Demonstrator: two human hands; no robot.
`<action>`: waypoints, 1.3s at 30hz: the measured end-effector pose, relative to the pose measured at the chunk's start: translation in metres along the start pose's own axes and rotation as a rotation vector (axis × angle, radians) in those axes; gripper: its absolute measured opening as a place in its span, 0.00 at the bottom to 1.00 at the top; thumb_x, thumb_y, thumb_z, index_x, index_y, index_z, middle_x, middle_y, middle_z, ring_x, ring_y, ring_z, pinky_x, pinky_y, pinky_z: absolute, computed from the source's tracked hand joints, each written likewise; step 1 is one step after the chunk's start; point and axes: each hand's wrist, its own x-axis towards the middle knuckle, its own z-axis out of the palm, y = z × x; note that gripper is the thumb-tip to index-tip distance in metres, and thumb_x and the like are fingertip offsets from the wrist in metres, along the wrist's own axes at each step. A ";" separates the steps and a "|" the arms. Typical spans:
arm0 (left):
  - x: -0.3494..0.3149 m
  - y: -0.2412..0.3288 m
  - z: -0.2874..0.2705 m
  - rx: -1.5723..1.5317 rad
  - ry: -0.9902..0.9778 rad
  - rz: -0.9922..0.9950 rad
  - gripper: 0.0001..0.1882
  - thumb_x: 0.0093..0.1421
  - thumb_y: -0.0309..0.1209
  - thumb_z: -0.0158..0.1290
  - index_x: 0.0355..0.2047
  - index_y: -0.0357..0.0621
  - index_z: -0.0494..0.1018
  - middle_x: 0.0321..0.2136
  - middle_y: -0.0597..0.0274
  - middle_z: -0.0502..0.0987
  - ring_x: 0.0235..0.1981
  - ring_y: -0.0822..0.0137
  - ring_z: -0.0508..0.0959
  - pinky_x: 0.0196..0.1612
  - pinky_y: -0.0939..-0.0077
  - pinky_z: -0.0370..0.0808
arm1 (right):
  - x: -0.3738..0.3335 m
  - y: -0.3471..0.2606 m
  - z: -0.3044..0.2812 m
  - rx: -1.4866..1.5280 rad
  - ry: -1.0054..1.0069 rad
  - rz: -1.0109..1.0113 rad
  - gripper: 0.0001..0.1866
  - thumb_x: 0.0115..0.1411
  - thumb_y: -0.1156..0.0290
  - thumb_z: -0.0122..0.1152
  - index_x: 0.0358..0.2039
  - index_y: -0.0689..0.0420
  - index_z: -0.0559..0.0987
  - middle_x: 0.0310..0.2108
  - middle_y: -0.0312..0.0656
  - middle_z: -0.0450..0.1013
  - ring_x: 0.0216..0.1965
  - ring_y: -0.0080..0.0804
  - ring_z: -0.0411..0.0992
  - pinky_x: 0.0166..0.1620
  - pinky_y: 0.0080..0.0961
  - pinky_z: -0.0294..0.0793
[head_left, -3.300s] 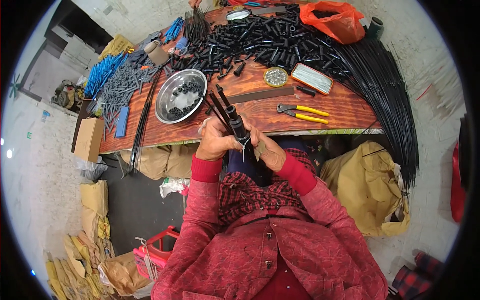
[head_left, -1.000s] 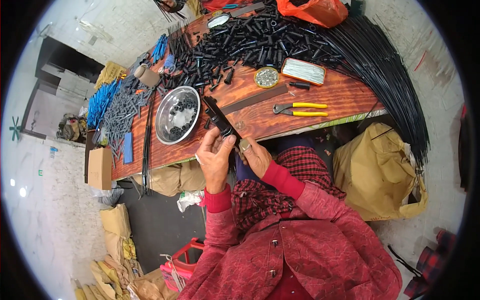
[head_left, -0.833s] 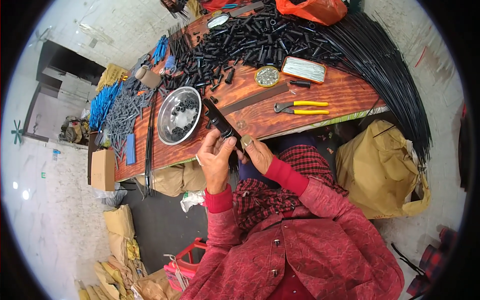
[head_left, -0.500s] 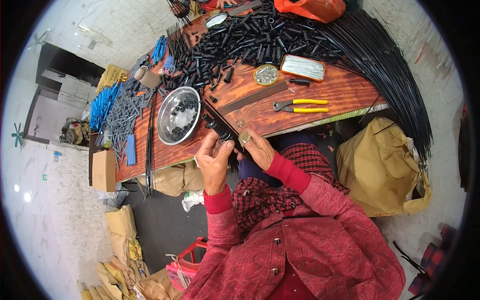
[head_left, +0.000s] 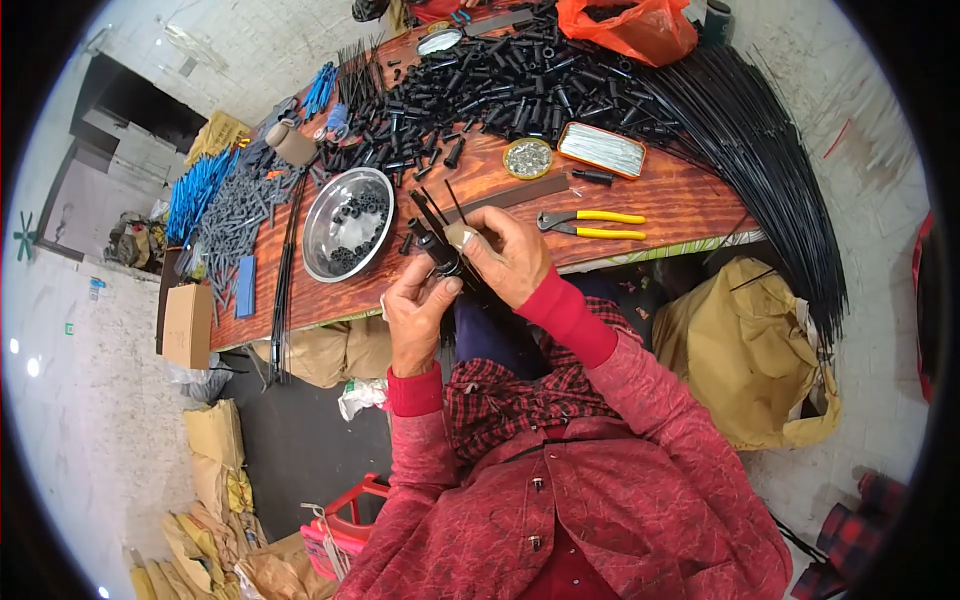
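Left fingers (head_left: 410,284) curled round black tube (head_left: 433,248) | right fingers (head_left: 492,218) pinch rod (head_left: 454,198), lower end hidden

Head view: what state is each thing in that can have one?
Black tubular part, tilted
Left hand, closed on that part
Right hand, fingers curled; grip unclear
Pliers, handles spread
Silvery bowl, open, partly filled
Round container, uncovered, filled
Rectangular tin, open, filled
Orange bag, open

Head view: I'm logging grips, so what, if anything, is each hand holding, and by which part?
Left hand: a black tube, by its lower part. Right hand: close by the rods; whether it grips one cannot be told.
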 end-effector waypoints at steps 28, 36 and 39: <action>-0.006 -0.002 -0.015 0.007 -0.084 0.052 0.25 0.59 0.27 0.59 0.54 0.27 0.68 0.47 0.58 0.75 0.48 0.70 0.73 0.54 0.76 0.69 | -0.046 0.011 0.011 0.300 -0.054 0.195 0.11 0.61 0.68 0.62 0.36 0.60 0.73 0.27 0.30 0.70 0.28 0.13 0.65 0.33 0.14 0.66; -0.006 -0.003 -0.014 -0.016 -0.107 0.063 0.26 0.59 0.27 0.59 0.55 0.26 0.67 0.48 0.56 0.74 0.49 0.69 0.73 0.55 0.75 0.68 | -0.050 0.010 0.017 0.302 0.025 0.158 0.11 0.61 0.66 0.62 0.34 0.59 0.71 0.25 0.28 0.66 0.26 0.11 0.61 0.30 0.13 0.63; -0.006 -0.004 -0.016 -0.003 -0.104 0.058 0.26 0.59 0.27 0.59 0.55 0.26 0.67 0.49 0.55 0.74 0.50 0.68 0.73 0.55 0.75 0.68 | -0.048 0.005 0.017 0.291 0.007 0.164 0.11 0.60 0.67 0.63 0.34 0.58 0.71 0.26 0.28 0.66 0.27 0.11 0.61 0.30 0.13 0.63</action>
